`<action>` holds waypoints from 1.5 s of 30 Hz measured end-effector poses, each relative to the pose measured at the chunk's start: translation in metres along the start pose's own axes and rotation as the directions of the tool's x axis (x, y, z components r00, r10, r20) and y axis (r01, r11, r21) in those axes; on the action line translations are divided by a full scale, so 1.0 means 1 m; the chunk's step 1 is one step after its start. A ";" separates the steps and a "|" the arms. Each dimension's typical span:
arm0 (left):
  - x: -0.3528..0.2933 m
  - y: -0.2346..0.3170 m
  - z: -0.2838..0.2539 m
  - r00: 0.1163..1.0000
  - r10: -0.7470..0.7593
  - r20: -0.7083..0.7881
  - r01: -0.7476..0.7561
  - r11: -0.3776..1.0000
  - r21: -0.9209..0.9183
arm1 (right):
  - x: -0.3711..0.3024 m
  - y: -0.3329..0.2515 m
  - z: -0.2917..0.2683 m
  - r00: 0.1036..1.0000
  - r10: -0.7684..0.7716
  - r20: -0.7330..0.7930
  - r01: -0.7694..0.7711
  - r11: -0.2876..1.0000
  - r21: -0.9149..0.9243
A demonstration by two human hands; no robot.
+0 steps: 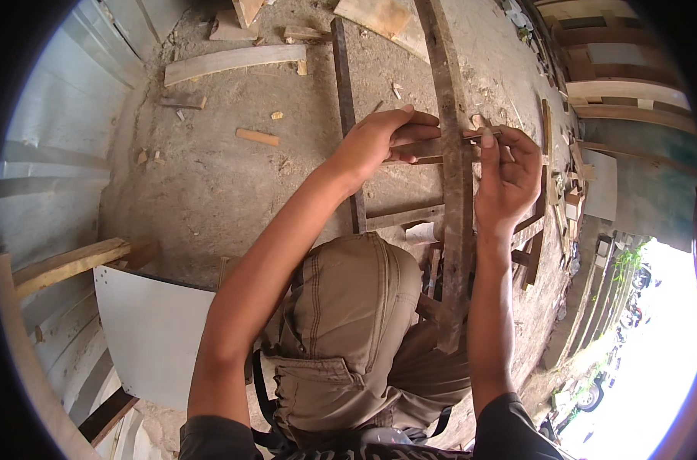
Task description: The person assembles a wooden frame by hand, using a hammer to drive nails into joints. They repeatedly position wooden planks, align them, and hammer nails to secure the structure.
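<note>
A long weathered wooden beam (451, 192) runs away from me over my lap, part of a ladder-like wooden frame. My left hand (387, 142) is on the beam's left side, its fingers curled around a dark wooden slat (423, 149) that meets the beam. On the right side, my right hand (511, 172) pinches a thin, dark, narrow piece (480, 136) between thumb and fingers, close to the beam. Its exact kind is too small to tell. A second, thinner rail (344, 77) of the frame lies to the left, partly hidden by my left hand.
Wood offcuts, including a long curved plank (237, 63) and a short strip (257, 137), lie on the dusty floor. A white panel (153, 326) stands at lower left beside corrugated metal walling (53, 192). Stacked timber (628, 93) is at far right.
</note>
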State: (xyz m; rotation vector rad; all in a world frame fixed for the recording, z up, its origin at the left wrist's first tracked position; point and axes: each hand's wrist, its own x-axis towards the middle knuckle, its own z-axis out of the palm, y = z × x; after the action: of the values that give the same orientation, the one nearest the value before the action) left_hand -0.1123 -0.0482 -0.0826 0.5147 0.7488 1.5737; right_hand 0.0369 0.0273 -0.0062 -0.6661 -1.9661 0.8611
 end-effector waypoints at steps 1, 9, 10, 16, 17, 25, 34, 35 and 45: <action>-0.001 0.000 -0.002 1.000 0.007 0.005 -0.007 1.000 -0.003 | 0.000 0.000 0.001 1.000 0.002 -0.004 -0.002 1.000 -0.016; 0.000 0.000 -0.006 0.999 0.033 0.003 -0.033 0.997 0.066 | 0.001 0.003 0.001 0.999 -0.020 -0.042 0.018 0.999 -0.046; 0.000 0.000 -0.005 0.999 0.038 0.001 -0.038 0.997 0.066 | 0.001 0.000 0.002 0.999 -0.015 -0.045 0.012 0.998 -0.064; 0.001 -0.002 -0.005 0.997 0.076 0.026 -0.078 0.988 0.132 | 0.001 0.008 -0.006 0.994 -0.046 -0.099 0.040 0.997 -0.065; 0.001 -0.002 -0.005 0.995 0.088 0.036 -0.093 0.984 0.153 | 0.001 0.008 -0.009 0.990 -0.073 -0.117 0.067 0.996 -0.051; 0.000 -0.004 -0.002 0.990 0.139 0.034 -0.143 0.959 0.246 | -0.002 -0.001 -0.012 0.997 0.001 -0.076 -0.002 1.000 -0.008; -0.002 -0.004 0.001 0.988 0.150 -0.022 -0.138 0.951 0.278 | -0.004 -0.009 -0.010 0.998 0.055 -0.038 -0.056 0.998 -0.028; -0.003 -0.003 0.003 0.988 0.152 -0.026 -0.138 0.950 0.282 | -0.004 -0.008 -0.011 0.998 0.054 -0.034 -0.055 0.998 -0.032; -0.004 -0.002 0.003 0.986 0.166 -0.028 -0.151 0.947 0.285 | -0.005 -0.005 -0.012 0.997 0.061 -0.046 -0.063 0.997 -0.045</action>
State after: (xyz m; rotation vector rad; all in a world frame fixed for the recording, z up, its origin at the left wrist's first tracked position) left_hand -0.1080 -0.0516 -0.0818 0.7615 0.9999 1.6426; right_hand 0.0491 0.0238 -0.0002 -0.7705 -1.9393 0.8339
